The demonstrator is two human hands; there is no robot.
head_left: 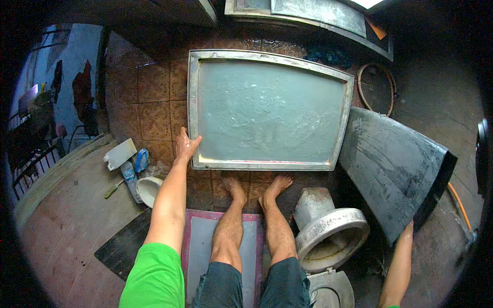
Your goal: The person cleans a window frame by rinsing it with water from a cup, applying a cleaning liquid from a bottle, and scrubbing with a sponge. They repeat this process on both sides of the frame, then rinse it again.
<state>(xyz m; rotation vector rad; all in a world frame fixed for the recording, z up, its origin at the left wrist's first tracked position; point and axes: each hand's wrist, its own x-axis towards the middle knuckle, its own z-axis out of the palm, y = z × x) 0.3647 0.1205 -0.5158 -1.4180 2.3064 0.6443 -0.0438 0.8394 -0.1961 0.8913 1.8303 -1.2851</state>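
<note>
A large rectangular screen with a worn pale frame and grey-green mesh [272,110] is tilted in front of me. The mesh looks wet, with blotches. At the frame's left side, near its lower corner, my left hand [187,143] is closed on the edge with the thumb over the front. To the right, a big dark grey board [393,167] slants beside the screen. My right hand [407,231] takes hold of the board's near edge; its fingers are mostly hidden behind it.
A toilet bowl [334,238] with a lowered seat stands by my right leg. Another framed screen [194,251] lies beneath my legs. A plastic bottle [128,174], a white container [121,154] and a green-handled brush [114,190] lie left. A hoop [393,87] leans far right.
</note>
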